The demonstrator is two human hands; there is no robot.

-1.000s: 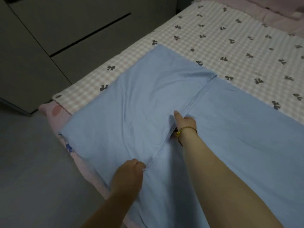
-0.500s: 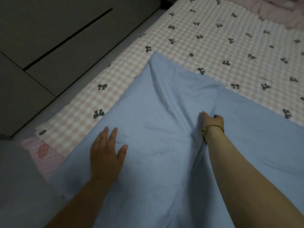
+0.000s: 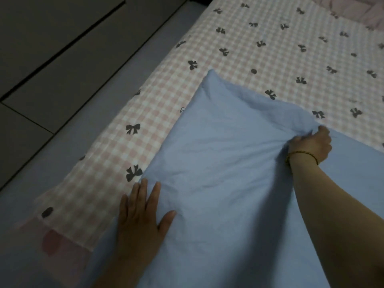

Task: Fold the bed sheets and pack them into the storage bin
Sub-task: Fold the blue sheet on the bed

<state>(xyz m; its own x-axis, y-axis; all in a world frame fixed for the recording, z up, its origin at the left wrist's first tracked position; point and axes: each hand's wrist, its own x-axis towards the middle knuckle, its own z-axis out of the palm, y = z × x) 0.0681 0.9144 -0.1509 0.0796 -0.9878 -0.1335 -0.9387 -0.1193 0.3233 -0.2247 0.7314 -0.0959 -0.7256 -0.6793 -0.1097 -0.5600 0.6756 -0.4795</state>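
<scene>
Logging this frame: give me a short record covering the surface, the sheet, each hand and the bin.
surface: bed with a pink checked cover printed with black bows
blue sheet: spread on the cover, wrinkled
left hand: flat, fingers spread, pressing the sheet's near left part
right hand: grip on a bunched fold at the sheet's right side
bracelet: on the right wrist
storage bin: not in view

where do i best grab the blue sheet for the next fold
Pinch the blue sheet at its far pointed corner, probably from the left: it lies free on the checked bedspread, while the right hand grips the bunched edge and the left hand presses flat.
</scene>
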